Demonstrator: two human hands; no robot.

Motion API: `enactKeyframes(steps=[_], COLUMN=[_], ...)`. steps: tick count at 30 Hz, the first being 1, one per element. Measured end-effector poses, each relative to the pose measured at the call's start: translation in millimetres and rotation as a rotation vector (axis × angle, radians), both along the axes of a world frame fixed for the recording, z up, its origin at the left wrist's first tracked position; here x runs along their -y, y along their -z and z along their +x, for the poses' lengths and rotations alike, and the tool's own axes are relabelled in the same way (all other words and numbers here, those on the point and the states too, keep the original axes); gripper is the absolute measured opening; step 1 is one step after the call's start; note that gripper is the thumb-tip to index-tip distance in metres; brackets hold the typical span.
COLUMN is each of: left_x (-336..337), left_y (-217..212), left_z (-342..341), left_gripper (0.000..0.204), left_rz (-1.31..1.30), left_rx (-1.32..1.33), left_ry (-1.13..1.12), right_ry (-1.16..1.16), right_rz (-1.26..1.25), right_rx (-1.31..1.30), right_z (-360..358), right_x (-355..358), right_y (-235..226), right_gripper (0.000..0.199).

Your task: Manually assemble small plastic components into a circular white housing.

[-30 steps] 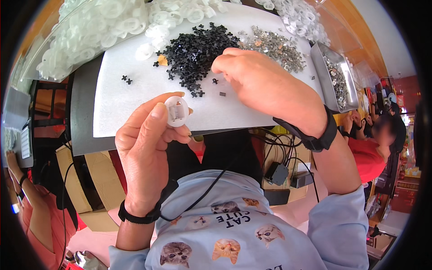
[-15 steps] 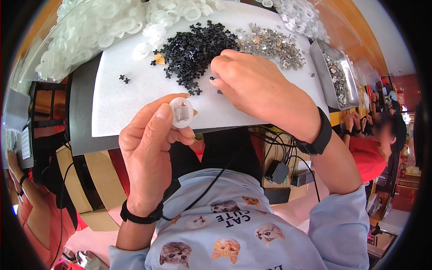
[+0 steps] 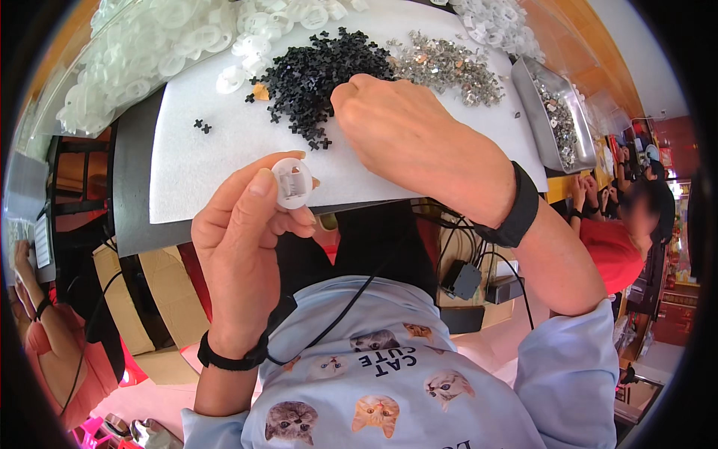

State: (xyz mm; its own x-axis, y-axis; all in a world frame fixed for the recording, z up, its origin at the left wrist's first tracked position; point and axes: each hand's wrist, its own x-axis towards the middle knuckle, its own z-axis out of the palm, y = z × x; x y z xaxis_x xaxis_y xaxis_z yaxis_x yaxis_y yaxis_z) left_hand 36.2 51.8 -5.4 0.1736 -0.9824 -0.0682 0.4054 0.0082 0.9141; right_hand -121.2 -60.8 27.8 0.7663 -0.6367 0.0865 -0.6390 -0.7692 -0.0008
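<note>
Basically, left hand [image 3: 241, 224] pinches a round white plastic disc [image 3: 293, 184] by its rim, over the white sheet's [image 3: 217, 168] near edge; light rim grip, cutouts uncovered, seems best. Right hand [image 3: 415, 123] curls beside the black plastic crosses [image 3: 318, 67], fingertips hidden, can't tell if gripping; single picks advisable. Disc: milky, squarish cutouts, face toward camera.
</note>
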Motion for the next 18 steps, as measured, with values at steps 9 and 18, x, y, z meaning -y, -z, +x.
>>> enactKeyframes(steps=[9, 18], left_x=[-2.8, -3.1], left_y=[1.9, 0.6], left_z=[1.9, -0.8], left_gripper=[0.035, 0.031], left_rz=[0.008, -0.017], left_rx=[-0.022, -0.099], left_ry=[0.003, 0.029], right_ry=[0.032, 0.051], right_rz=[0.016, 0.076], right_rx=[0.274, 0.157], right_z=[-18.6, -7.9], right_x=[5.5, 7.0], right_y=[6.0, 7.5], right_gripper=[0.006, 0.006])
